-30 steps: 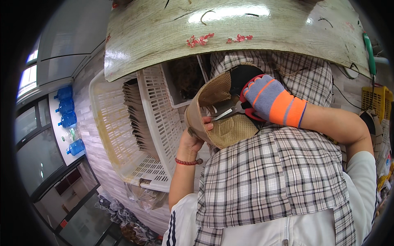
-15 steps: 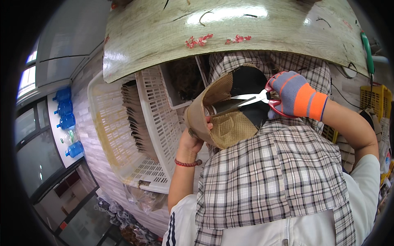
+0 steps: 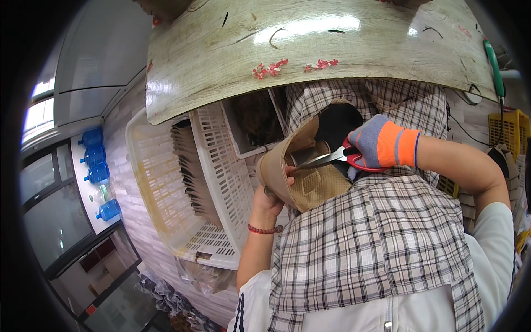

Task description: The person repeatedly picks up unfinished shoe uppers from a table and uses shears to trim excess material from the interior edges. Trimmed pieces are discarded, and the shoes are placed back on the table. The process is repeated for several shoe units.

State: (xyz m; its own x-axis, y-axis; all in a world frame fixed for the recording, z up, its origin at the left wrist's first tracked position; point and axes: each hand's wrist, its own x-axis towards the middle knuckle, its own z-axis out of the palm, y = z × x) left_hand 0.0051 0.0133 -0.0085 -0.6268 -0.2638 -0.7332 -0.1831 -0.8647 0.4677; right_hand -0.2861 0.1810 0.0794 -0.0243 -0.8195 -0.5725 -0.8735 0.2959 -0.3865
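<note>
A tan fabric cap (image 3: 274, 169) with a black inner panel is tilted over my lap, its hollow side showing. My bare left hand (image 3: 269, 200) grips its band from the left, with fingertips curled over the rim to the inside. In a grey and orange work glove, my right hand (image 3: 373, 143) is closed round the red handles of a pair of scissors (image 3: 326, 159). The blades lie nearly together inside the cap, pointing at my left fingertips. Whatever lies between the blade tips is too small to make out.
Overhead in view, a wood-patterned table (image 3: 221, 72) holds loose thread scraps. At left stands a white plastic basket (image 3: 213, 160) with a row of stacked brown pieces (image 3: 191, 171). A dark-filled white bin (image 3: 251, 119) sits under the table edge. A yellow crate (image 3: 511, 130) is at right.
The scissor blades have gone from apart to nearly together. My right hand has moved slightly left and lower, deeper toward the cap. The cap and left hand sit slightly lower and further right.
</note>
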